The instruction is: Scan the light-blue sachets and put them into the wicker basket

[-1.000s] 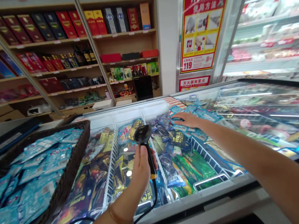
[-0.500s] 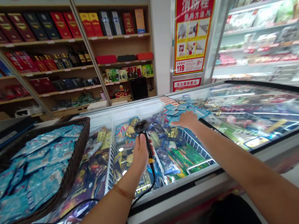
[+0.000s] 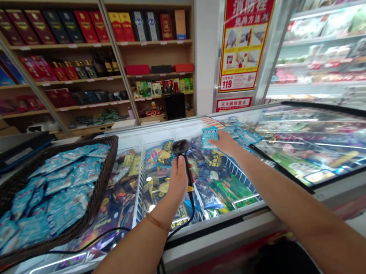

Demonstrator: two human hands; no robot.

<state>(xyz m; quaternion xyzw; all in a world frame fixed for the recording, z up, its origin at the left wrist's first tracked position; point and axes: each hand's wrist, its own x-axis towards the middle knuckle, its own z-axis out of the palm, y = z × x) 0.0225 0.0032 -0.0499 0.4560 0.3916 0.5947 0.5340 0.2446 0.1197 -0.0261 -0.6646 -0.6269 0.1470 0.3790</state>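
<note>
My left hand (image 3: 178,177) is wrapped round the handle of a black barcode scanner (image 3: 180,146), held upright above the freezer's glass top. A cable runs down from its grip. Between the fingers and thumb of my right hand (image 3: 225,142) is a light blue packet (image 3: 209,137), raised with its printed face towards me. More blue packets (image 3: 244,134) lie in a loose pile just beyond and right of that hand. At the left, a dark woven basket (image 3: 113,152) holds many similar blue packets (image 3: 71,190).
The chest freezer (image 3: 184,254) shows bagged goods and white wire dividers (image 3: 139,191) under its glass. Black cable (image 3: 92,241) trails across the left glass. Shelves of boxes (image 3: 83,29) and a red poster (image 3: 246,40) stand behind; a lit display cooler (image 3: 334,43) is at right.
My right hand has lifted a blue packet off the pile and moved slightly left with it. My left hand still holds the scanner. The view has shifted a little left.
</note>
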